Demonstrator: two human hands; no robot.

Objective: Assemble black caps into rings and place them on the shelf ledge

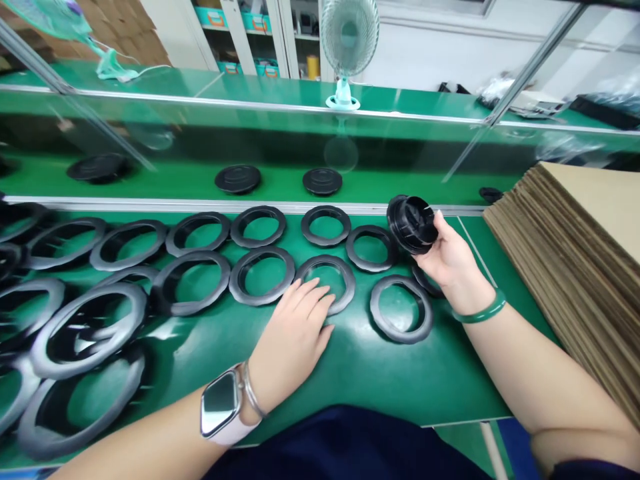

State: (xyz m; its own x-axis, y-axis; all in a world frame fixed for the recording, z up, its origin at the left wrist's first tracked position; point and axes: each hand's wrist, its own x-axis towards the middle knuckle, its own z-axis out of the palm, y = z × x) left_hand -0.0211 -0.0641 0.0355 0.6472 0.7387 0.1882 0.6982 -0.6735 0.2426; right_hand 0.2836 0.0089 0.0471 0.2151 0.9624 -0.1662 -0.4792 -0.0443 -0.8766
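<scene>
My right hand point(450, 257) is closed round a round black plastic part point(412, 223), holding it tilted just above the green table point(360, 373) near its far right. My left hand point(295, 330) lies flat with fingers spread, its fingertips resting on a black ring point(345, 283) in the near row. Several more black rings point(263, 275) lie in rows across the table to the left, and one ring point(401, 309) sits just below my right hand.
Beyond a metal rail runs a green conveyor point(280, 183) carrying black round caps point(238, 179). A stack of brown cardboard sheets point(575, 267) fills the right side. A small fan point(349, 47) stands on the far shelf.
</scene>
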